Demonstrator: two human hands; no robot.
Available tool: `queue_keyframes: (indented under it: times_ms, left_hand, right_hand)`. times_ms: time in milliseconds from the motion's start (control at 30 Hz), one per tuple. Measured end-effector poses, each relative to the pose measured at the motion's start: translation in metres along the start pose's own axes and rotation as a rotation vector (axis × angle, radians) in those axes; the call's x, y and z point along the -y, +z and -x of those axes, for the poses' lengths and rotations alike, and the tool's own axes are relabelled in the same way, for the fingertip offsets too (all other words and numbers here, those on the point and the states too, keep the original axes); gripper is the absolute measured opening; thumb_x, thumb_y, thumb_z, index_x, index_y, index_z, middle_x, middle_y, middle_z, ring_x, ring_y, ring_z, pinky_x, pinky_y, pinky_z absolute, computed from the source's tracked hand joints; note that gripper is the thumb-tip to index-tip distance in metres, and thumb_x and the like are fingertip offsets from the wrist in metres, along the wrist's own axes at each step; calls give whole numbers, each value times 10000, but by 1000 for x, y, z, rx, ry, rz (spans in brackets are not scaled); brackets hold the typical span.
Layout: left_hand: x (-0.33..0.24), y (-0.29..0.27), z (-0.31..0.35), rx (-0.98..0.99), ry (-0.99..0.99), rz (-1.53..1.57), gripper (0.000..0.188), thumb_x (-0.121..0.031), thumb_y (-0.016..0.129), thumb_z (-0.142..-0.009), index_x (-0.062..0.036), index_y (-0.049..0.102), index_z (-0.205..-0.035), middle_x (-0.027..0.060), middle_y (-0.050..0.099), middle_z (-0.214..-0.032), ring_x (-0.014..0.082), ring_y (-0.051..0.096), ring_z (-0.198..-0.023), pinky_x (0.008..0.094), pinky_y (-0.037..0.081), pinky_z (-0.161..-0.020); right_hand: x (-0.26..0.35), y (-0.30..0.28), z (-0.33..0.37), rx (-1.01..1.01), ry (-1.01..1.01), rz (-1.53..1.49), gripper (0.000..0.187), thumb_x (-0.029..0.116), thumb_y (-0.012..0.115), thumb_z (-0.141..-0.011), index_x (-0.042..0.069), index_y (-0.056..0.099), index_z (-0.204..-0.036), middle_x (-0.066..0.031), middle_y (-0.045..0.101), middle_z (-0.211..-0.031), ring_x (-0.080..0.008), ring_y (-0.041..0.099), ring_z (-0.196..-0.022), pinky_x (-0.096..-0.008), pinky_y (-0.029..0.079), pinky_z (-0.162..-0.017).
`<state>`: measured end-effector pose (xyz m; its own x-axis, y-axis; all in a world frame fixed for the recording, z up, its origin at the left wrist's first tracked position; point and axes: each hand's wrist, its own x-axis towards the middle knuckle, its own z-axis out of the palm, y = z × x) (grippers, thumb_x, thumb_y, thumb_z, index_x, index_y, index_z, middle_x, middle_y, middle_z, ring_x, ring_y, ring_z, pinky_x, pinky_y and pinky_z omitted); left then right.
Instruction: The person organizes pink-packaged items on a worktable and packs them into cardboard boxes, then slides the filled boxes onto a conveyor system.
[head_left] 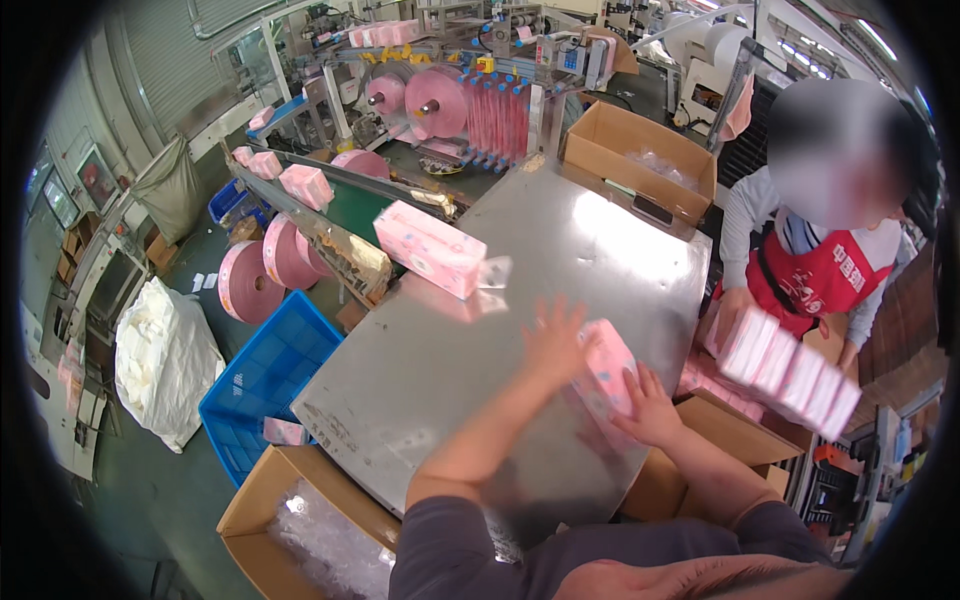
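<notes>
A pink wrapped tissue pack (pixel 605 362) is at the right part of the metal table, between my two hands. My right hand (pixel 652 408) grips its near right side, fingers bent against the wrapper. My left hand (pixel 555 345) is over the table at the pack's left, slightly blurred, with fingers spread and its edge close against the pack; contact there is hard to make out. Another pink tissue pack (pixel 430 248) with loose clear film at its end lies at the table's far left edge, by the green conveyor (pixel 358 232).
A co-worker in a red apron (pixel 815 275) holds a row of tissue packs (pixel 790 370) at the right. Cardboard boxes stand at the far side (pixel 640 150), near left (pixel 250 520) and near right (pixel 745 430). A blue crate (pixel 265 375) sits left of the metal table (pixel 400 400).
</notes>
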<state>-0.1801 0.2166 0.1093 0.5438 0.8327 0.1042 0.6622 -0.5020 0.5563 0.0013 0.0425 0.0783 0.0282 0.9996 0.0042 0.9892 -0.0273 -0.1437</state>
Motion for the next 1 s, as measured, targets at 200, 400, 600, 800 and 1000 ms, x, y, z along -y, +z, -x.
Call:
queue_keyframes:
  times_ms: [200,400,600,800,1000]
  left_hand:
    - [113,-58,-101,-152,-481,-118,699,-657,453,-919,-205,440,-1451,142,81,-1633,484,-23,-1474,761,207,-1051]
    - [87,25,-19,23,-137,-100,731,-659,509,-887,-135,500,-1397,160,111,-1627,472,-32,-1479,742,257,-1040]
    - [-20,73,136,-1,341,-111,774,-571,559,-895,-117,365,-1491,210,265,-1559,482,168,-1448,732,297,-988]
    - [-18,56,131,14,259,-6,859,-622,559,-871,-145,294,-1535,196,193,-1589,439,111,-1478,763,211,-1038]
    - [40,27,13,-173,-42,-26,858,-619,543,-885,-144,274,-1548,210,172,-1596,437,53,-1487,753,58,-1082]
  right_hand:
    - [24,0,-16,99,168,64,889,510,603,-848,138,206,-1551,-222,194,-1577,-424,372,-1343,-559,420,-1004]
    - [23,-10,-28,106,303,-21,850,513,554,-898,105,194,-1551,-237,194,-1576,-447,372,-1340,-550,407,-1029]
    - [19,11,2,105,288,-149,865,487,566,-895,65,185,-1546,-268,123,-1586,-471,358,-1339,-576,388,-1042]
    - [35,-12,8,132,53,120,732,549,464,-949,160,279,-1540,-157,161,-1615,-431,217,-1447,-630,202,-1131]
    - [34,-13,3,168,-36,-2,642,555,433,-959,274,322,-1525,-37,190,-1625,-316,129,-1503,-639,125,-1151]
